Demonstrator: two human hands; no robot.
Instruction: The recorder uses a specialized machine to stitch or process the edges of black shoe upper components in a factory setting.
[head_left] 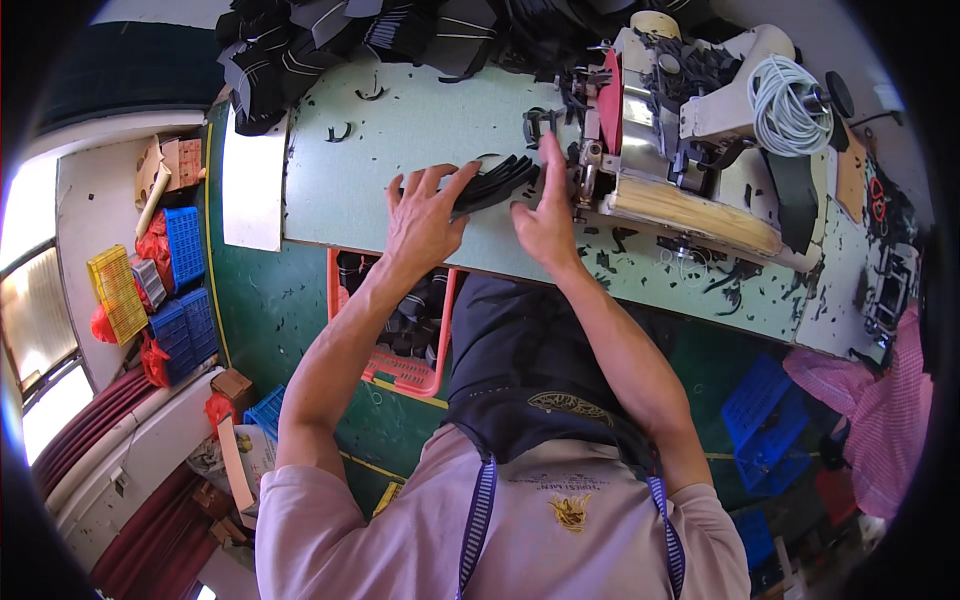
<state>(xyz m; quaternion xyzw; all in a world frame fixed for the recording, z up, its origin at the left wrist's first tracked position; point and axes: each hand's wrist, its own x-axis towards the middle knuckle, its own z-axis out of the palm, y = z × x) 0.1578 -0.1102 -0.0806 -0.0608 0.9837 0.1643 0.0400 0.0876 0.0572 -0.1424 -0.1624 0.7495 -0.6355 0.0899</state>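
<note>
On the pale green table, a fanned bundle of black curved strips (497, 187) lies between my two hands. My left hand (428, 218) is at the bundle's left end, fingers spread, with the index fingertip and thumb beside the strips. I cannot tell whether it presses on them. At the right end stands my right hand (546, 215), thumb and fingers stretched apart, nothing gripped. Just beyond its fingertips lies a small black piece (538, 126). Close to the right of that hand is a machine (640, 130) with a red guard, metal parts and a wooden bar along its front.
A large heap of black flat pieces (350, 35) covers the table's back edge. Black scraps (735, 280) litter the table's right part. A white board (254, 185) lies at the left end. Below the front edge, a pink crate (405, 372) holds black pieces. Coiled cable (790, 105) hangs on the machine.
</note>
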